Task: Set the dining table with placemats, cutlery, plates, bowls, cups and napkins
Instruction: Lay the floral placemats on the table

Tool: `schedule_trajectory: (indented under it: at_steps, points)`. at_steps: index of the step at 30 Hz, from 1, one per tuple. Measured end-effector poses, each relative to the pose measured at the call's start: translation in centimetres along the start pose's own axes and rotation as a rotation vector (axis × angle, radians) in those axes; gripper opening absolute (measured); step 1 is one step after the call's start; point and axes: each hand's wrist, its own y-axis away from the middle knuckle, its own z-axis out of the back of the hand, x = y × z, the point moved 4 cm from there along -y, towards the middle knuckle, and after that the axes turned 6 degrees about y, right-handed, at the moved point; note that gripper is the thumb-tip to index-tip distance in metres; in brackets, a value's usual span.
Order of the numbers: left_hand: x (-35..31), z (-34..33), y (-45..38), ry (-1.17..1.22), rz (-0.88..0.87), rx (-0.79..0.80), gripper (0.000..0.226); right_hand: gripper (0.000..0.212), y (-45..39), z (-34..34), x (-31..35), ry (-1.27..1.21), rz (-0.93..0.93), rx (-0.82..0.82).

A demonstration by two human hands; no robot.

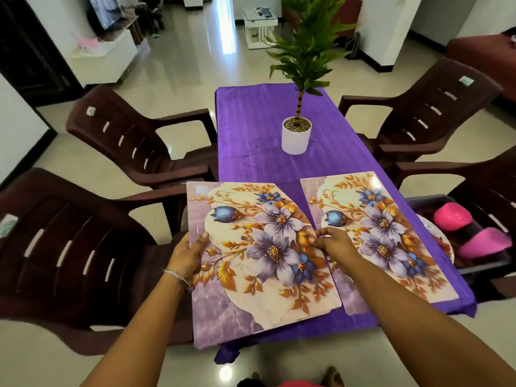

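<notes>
A: Head view: both hands grip the thin floral purple placemat (259,255), left hand (187,251) and right hand (332,241) pinching opposite edges above the purple-clothed tabletop (251,135).

B: Light, bendy, probably slick; opposite-edge holds suit it.

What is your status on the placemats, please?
Left hand and right hand grip the second placemat, held over the table edge. First placemat lies flat. Potted plant stands clear.

Potted plant (296,135) on purple tablecloth (251,129), brown chairs (125,135) around, perhaps a television (104,11) beyond.
</notes>
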Motion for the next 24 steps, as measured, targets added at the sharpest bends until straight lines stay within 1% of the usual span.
schedule_trajectory:
  at_steps: [5, 7, 9, 11, 13, 15, 18, 21, 22, 24]
  points:
    - [-0.7, 1.5, 0.0, 0.025, 0.002, -0.045, 0.031, 0.011, -1.2, -1.3, 0.9, 0.012, 0.058, -0.037]
    - [-1.1, 2.7, 0.0, 0.043, -0.005, -0.067, 0.025, 0.015, -1.8, -1.4, 1.2, 0.042, 0.061, -0.131]
    - [-1.7, 4.7, 0.1, 0.065, -0.021, -0.145, 0.021, 0.021, -2.5, -0.8, 1.3, 0.083, 0.049, -0.249]
    - [-2.5, 7.1, 0.0, 0.080, -0.069, -0.254, 0.026, 0.024, -2.8, 0.1, 1.1, 0.160, 0.025, -0.327]
    - [-3.3, 9.7, 0.2, 0.117, -0.110, -0.430, 0.027, 0.026, -3.0, 0.7, 0.5, 0.213, -0.004, -0.372]
    - [-3.5, 12.4, 0.5, 0.207, -0.133, -0.608, 0.033, 0.028, -2.8, 1.0, -0.1, 0.215, -0.027, -0.407]
    - [-3.2, 15.5, 1.4, 0.357, -0.117, -0.860, 0.044, 0.032, -2.6, 0.8, -1.0, 0.235, -0.069, -0.431]
    - [-2.7, 16.3, 2.2, 0.485, -0.067, -0.984, 0.049, 0.035, -2.2, 0.0, -1.5, 0.367, -0.091, -0.416]
    - [-2.6, 16.3, 2.5, 0.533, -0.053, -1.021, 0.048, 0.038, -2.0, -0.4, -1.7, 0.449, -0.080, -0.414]
    - [-2.5, 16.1, 2.7, 0.588, -0.007, -1.042, 0.047, 0.049, -1.5, -1.6, -1.7, 0.632, -0.025, -0.405]
